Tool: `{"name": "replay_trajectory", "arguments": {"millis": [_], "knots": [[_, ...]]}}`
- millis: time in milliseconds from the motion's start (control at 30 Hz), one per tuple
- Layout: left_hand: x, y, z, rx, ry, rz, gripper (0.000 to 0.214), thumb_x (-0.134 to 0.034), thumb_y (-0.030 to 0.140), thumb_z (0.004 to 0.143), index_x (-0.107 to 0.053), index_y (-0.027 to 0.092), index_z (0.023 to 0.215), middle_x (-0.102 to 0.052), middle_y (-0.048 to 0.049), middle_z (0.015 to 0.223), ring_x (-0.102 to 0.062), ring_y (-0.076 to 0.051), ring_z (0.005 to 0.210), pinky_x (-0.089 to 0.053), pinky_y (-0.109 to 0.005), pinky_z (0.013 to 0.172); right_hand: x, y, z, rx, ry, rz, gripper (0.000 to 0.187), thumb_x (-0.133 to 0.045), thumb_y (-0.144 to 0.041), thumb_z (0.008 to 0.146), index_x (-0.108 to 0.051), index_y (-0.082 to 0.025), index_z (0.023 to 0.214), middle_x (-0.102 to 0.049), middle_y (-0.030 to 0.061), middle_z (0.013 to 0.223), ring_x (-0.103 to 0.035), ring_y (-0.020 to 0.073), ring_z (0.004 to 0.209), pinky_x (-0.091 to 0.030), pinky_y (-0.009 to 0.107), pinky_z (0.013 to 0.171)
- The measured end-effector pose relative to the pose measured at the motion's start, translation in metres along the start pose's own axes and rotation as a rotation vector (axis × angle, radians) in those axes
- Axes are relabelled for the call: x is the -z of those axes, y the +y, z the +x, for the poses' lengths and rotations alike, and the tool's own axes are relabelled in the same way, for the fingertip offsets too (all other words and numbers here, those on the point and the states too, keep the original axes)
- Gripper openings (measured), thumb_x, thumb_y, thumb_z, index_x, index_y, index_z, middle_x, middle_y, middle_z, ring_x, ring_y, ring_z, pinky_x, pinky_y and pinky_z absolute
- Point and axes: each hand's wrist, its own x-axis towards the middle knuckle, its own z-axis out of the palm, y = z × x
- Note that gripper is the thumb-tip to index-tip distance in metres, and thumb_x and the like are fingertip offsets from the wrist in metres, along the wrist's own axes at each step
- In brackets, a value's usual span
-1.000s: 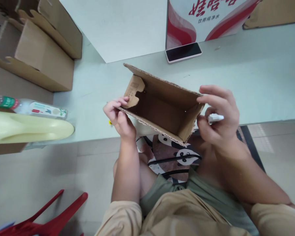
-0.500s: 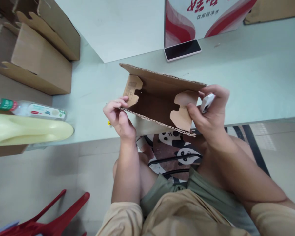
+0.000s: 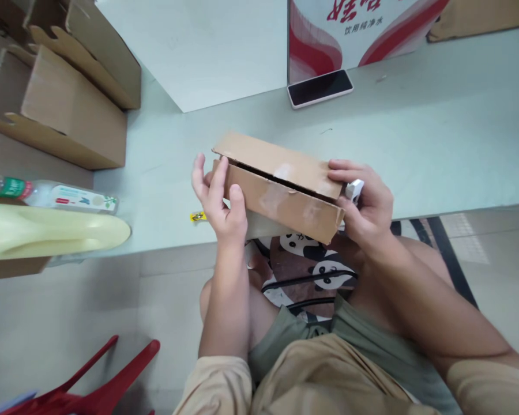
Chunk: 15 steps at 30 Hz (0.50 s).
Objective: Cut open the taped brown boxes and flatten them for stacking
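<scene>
A small brown cardboard box (image 3: 281, 187) is held between both hands over the near edge of the pale green table (image 3: 436, 132), its two long flaps folded shut on top. My left hand (image 3: 219, 199) presses flat against the box's left end, fingers stretched upward. My right hand (image 3: 365, 204) grips the right end and also pinches a small white object (image 3: 353, 189) between its fingers. Old tape patches show on the box's flaps.
A phone (image 3: 320, 87) lies face up at the back beside a red-and-white carton (image 3: 354, 26). Open cardboard boxes (image 3: 64, 98) stand at the left, with a water bottle (image 3: 56, 195) and a cream plastic part (image 3: 47, 229). A small yellow scrap (image 3: 198, 217) lies by my left hand. Red chair (image 3: 90, 386) below.
The box stood open with its end tabs being folded in; now both long flaps are closed over the top and my hands press on its two ends.
</scene>
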Motion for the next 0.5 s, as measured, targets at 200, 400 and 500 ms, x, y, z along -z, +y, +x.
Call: {"name": "replay_trajectory", "arguments": {"millis": [200,400,500], "knots": [[-0.0072,-0.0019,0.0002,-0.041,-0.022,-0.006,0.053,-0.039,0.056,0.097,-0.06,0.025,0.135,-0.039,-0.0102,0.156,-0.045,-0.027,0.139,-0.036,-0.047,0.119,0.0034,0.0001,-0.0002,0.004,-0.017,0.031,0.032,-0.055,-0.047,0.093,-0.071,-0.023,0.108,-0.072,0.0102,0.116,-0.068,0.0281,0.109,-0.057,0.047,0.093],[-0.0055,0.0036,0.0014,-0.004,-0.082,-0.022,0.044,-0.04,0.044,0.099,-0.069,0.024,0.125,-0.047,-0.0077,0.148,-0.048,-0.025,0.139,-0.038,-0.045,0.119,0.0055,-0.0017,0.0026,-0.014,-0.034,-0.033,0.024,-0.06,-0.042,0.091,-0.069,-0.023,0.102,-0.072,0.0097,0.11,-0.069,0.0256,0.104,-0.058,0.044,0.088],[-0.0022,0.0054,0.0013,0.001,-0.056,-0.01,0.041,-0.043,0.04,0.097,-0.071,0.023,0.121,-0.051,-0.0074,0.142,-0.05,-0.024,0.136,-0.036,-0.045,0.12,0.0054,0.0019,0.0009,-0.019,-0.033,-0.045,0.028,-0.059,-0.045,0.092,-0.067,-0.023,0.106,-0.072,0.0097,0.113,-0.069,0.0255,0.105,-0.059,0.044,0.09]]}}
